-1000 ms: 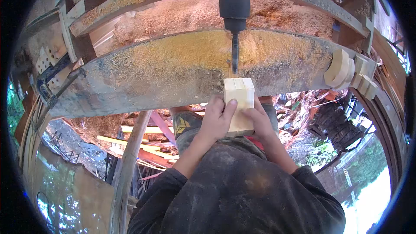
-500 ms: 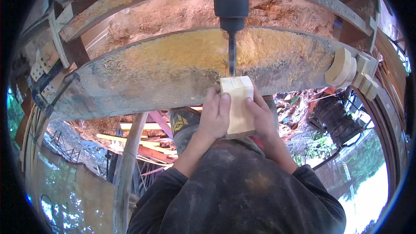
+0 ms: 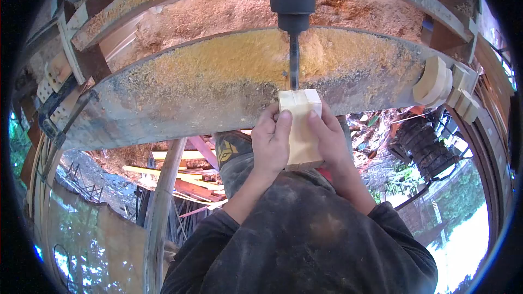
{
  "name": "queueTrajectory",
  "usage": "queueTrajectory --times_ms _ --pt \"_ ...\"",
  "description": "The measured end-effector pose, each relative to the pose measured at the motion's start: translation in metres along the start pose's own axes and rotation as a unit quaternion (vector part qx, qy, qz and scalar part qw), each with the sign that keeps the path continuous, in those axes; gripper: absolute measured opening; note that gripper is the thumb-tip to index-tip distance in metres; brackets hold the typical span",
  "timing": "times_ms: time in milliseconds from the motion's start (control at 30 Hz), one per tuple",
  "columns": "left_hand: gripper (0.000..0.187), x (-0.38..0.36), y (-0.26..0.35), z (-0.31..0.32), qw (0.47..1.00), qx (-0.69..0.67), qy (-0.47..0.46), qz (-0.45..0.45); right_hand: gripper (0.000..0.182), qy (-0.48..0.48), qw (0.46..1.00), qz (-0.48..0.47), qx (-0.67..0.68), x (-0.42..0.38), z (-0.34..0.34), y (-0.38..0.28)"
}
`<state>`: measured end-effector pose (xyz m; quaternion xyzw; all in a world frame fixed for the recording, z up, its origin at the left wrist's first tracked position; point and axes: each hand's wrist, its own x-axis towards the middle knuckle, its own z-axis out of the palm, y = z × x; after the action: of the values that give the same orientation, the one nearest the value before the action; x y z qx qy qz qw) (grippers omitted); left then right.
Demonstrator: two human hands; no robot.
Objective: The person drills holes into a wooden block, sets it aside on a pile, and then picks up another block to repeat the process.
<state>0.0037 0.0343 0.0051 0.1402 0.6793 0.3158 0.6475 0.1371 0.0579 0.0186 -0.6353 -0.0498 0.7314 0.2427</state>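
Note:
A pale wooden block is held between my two hands at the near edge of a sawdust-covered table. My left hand grips its left side, with the thumb on the top face. On the right side my right hand grips it the same way. The drill bit, under a black chuck, points down just beyond the block's far end. Whether the bit touches the wood I cannot tell.
Curved pale wood pieces and small blocks lie at the table's right end. A metal clamp is at the left end. A wooden post stands below left, near stacked boards.
The chuck and bit appear slightly lower and to the right in view. Both hands and the block have shifted slightly up in view, still together.

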Motion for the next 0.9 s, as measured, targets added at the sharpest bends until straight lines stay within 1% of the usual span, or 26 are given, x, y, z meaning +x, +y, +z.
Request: queueTrajectory --times_ms 67,100,167,233,300,367,400,467,567,633,767,900 --pt "0.034 -0.001 -0.001 0.0 1.0 0.012 0.006 -0.01 0.041 0.001 1.0 -0.002 -0.016 0.0 0.001 -0.002" --pt "0.035 0.0 -0.002 0.001 1.0 0.017 0.009 -0.001 0.041 0.002 1.0 -0.001 -0.016 0.0 0.002 -0.005" --pt "0.036 0.001 -0.002 0.0 1.0 0.022 0.012 0.008 0.038 0.025 0.999 0.039 -0.023 0.0 0.005 -0.012" --pt "0.037 0.003 0.002 -0.001 0.998 0.059 0.003 0.026 0.038 0.018 0.999 0.04 -0.025 0.004 0.002 -0.011" --pt "0.037 0.003 0.0 -0.001 0.998 0.052 0.0 0.025 0.037 0.01 0.999 0.043 -0.027 0.006 0.002 -0.011" --pt "0.036 0.004 -0.001 -0.002 0.999 0.044 -0.003 0.023 0.042 -0.003 1.0 -0.009 -0.006 0.005 0.005 -0.011" --pt "0.037 0.004 -0.001 -0.002 0.998 0.048 -0.003 0.03 0.042 -0.003 1.0 -0.008 -0.005 0.005 0.006 -0.01" --pt "0.037 0.004 0.002 -0.002 0.998 0.051 -0.002 0.037 0.048 0.038 0.999 -0.036 0.009 0.007 0.007 -0.009" --pt "0.037 0.004 0.006 0.001 0.998 0.05 0.008 0.028 0.051 0.014 0.999 -0.029 0.011 0.01 0.003 -0.009" --pt "0.037 0.006 0.001 0.001 1.0 -0.018 0.004 -0.007 0.051 0.015 0.999 -0.035 0.003 0.01 0.004 -0.009" --pt "0.037 0.009 0.001 0.002 0.999 -0.035 0.002 0.003 0.052 0.005 0.999 -0.048 0.002 0.011 0.004 -0.008" --pt "0.037 0.009 0.007 0.002 1.0 -0.01 0.007 0.009 0.052 0.008 0.998 -0.054 -0.008 0.011 0.006 -0.011"
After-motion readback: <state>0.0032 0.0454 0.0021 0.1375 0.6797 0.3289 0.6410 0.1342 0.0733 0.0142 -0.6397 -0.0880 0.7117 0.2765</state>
